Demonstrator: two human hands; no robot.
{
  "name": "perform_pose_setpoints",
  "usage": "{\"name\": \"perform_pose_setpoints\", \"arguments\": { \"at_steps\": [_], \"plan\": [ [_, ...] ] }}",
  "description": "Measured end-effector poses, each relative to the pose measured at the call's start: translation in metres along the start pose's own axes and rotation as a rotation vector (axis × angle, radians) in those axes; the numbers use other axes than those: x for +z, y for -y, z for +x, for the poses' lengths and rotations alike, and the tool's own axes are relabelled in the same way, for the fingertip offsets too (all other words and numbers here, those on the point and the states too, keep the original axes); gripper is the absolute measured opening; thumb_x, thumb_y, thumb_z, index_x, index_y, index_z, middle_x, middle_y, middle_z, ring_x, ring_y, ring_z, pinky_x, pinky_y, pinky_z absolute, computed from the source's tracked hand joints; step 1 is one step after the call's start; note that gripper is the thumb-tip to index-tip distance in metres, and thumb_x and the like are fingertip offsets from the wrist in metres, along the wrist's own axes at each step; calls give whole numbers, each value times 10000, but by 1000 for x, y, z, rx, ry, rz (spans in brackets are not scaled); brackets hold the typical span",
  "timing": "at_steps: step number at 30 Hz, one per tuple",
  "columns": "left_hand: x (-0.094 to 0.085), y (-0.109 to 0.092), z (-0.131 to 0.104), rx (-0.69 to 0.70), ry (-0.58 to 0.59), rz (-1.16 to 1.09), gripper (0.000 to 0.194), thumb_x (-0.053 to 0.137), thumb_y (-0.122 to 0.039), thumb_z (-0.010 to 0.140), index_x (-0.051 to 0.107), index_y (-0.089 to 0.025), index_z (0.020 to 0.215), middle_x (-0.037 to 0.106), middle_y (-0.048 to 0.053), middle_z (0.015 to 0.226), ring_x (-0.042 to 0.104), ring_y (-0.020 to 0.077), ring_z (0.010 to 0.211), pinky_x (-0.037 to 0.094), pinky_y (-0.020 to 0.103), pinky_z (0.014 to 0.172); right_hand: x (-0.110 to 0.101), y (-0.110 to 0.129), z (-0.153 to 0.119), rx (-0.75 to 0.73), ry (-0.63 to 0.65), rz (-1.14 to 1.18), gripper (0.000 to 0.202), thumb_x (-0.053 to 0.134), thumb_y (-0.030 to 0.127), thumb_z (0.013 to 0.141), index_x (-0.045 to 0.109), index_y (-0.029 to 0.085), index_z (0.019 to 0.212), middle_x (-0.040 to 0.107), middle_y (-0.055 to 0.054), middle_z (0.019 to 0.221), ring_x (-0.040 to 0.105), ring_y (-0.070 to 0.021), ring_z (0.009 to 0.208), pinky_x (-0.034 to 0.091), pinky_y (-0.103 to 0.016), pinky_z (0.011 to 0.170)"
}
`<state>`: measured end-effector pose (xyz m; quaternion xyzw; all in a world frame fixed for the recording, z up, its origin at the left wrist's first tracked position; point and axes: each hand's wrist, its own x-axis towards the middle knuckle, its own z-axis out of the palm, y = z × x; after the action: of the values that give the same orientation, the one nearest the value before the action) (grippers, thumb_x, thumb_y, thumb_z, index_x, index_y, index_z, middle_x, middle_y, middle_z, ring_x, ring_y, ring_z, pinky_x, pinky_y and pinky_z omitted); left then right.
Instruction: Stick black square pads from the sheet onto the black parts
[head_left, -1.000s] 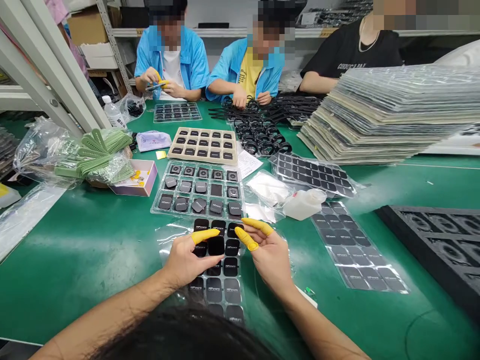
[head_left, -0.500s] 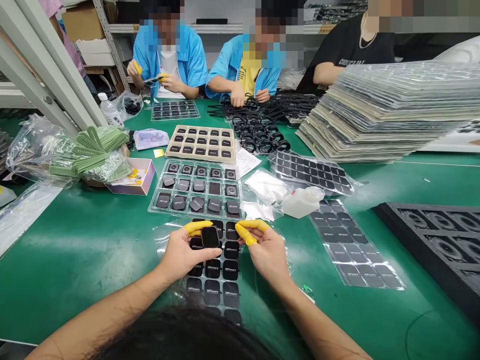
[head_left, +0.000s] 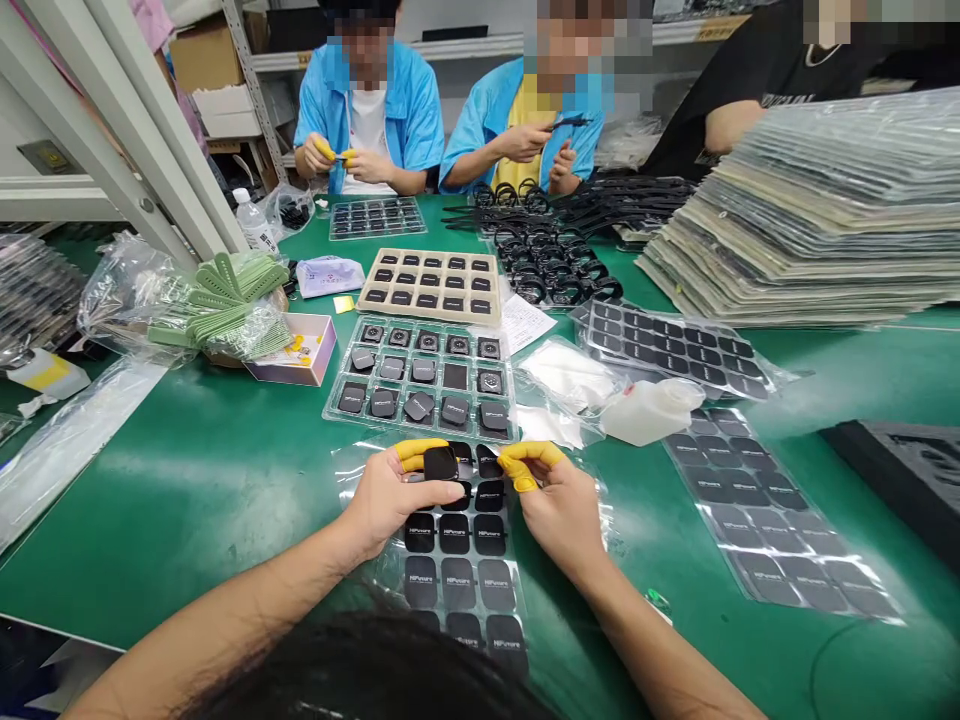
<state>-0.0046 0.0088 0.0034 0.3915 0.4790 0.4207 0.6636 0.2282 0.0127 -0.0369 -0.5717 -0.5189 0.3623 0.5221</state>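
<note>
My left hand [head_left: 375, 502], with yellow finger cots, grips a black square smartwatch body [head_left: 440, 463] between thumb and fingers, its glossy dark face turned up. Under both hands lies a clear sheet of black square stickers [head_left: 455, 533] with white lettering. My right hand [head_left: 561, 500], its thumb and finger also in yellow cots, pinches at the edge of a sticker [head_left: 487, 460] in the sheet's top right corner; that edge looks lifted. Just beyond the sheet sits a clear plastic tray [head_left: 337, 414] of watch bodies, several with black stickers over them.
Behind the clear tray stands a beige tray [head_left: 494, 300] of black pieces. Green straps [head_left: 225, 310] lie left, by a small box [head_left: 319, 362]. Right are a white bottle [head_left: 652, 412], more sticker sheets [head_left: 780, 530], a tall stack [head_left: 795, 230] and black foam [head_left: 892, 440]. Co-workers sit opposite.
The view has shifted, so the table's contents sit farther right. The watch body in my left hand has tilted. My right fingers now have the sticker's edge raised. One co-worker has lifted a black strap.
</note>
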Motion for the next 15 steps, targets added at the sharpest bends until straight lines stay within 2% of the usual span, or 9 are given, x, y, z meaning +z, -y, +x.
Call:
{"name": "perform_pose_setpoints", "arguments": {
  "at_steps": [2, 4, 7, 9, 12, 13, 15],
  "plan": [
    [0, -2, -1, -41, 19, -53, 468, 1075, -245, 717, 934, -230, 1163, 973, 96, 1217, 942, 319, 1123, 772, 460, 1068, -1, 2, 1, -103, 8, -58, 393, 846, 676, 1003, 841, 300, 885, 889, -99, 1018, 823, -346, 980, 664, -534, 939],
    [0, -5, -1, -67, 30, -89, 454, 1068, -257, 730, 935, -224, 1162, 973, 95, 1210, 943, 306, 1094, 775, 438, 1038, -2, 5, 4, -207, -5, -84, 319, 846, 584, 1003, 826, 310, 841, 860, -108, 1108, 795, -358, 1060, 642, -552, 988],
    [-1, -5, 0, -52, 18, -75, 449, 1064, -253, 730, 936, -216, 1159, 973, 100, 1202, 941, 307, 1106, 777, 419, 1024, -6, 12, 6, -272, -39, -68, 314, 901, 577, 952, 815, 328, 782, 796, -114, 1148, 723, -343, 1014, 617, -556, 984],
    [-2, -2, 2, -8, -13, -18, 468, 1073, -238, 726, 930, -220, 1172, 972, 100, 1210, 942, 317, 1123, 785, 423, 1020, -13, 20, 5, -237, -24, 15, 419, 961, 668, 895, 784, 328, 726, 775, -115, 1126, 678, -328, 958, 609, -530, 912],
    [-4, 5, 3, 94, -60, 160, 515, 1075, -205, 745, 914, -247, 1232, 973, 85, 1216, 946, 325, 1119, 800, 446, 1000, -23, 35, 1, -121, 76, 254, 657, 1022, 839, 761, 672, 300, 624, 696, -73, 885, 603, -273, 799, 549, -440, 720],
    [-4, 7, 2, 128, -67, 237, 530, 1070, -196, 753, 910, -260, 1254, 975, 74, 1201, 948, 326, 1105, 803, 452, 991, -24, 40, -1, -58, 108, 314, 674, 1031, 852, 744, 667, 296, 629, 661, -50, 812, 580, -253, 755, 528, -417, 689],
    [-4, 11, -1, 199, -75, 400, 529, 1063, -188, 749, 920, -280, 1251, 981, 56, 1150, 950, 335, 1074, 806, 458, 969, -22, 48, -8, 107, 150, 348, 593, 1062, 810, 743, 752, 304, 736, 667, -24, 763, 590, -236, 730, 538, -401, 695]
  ]
}}
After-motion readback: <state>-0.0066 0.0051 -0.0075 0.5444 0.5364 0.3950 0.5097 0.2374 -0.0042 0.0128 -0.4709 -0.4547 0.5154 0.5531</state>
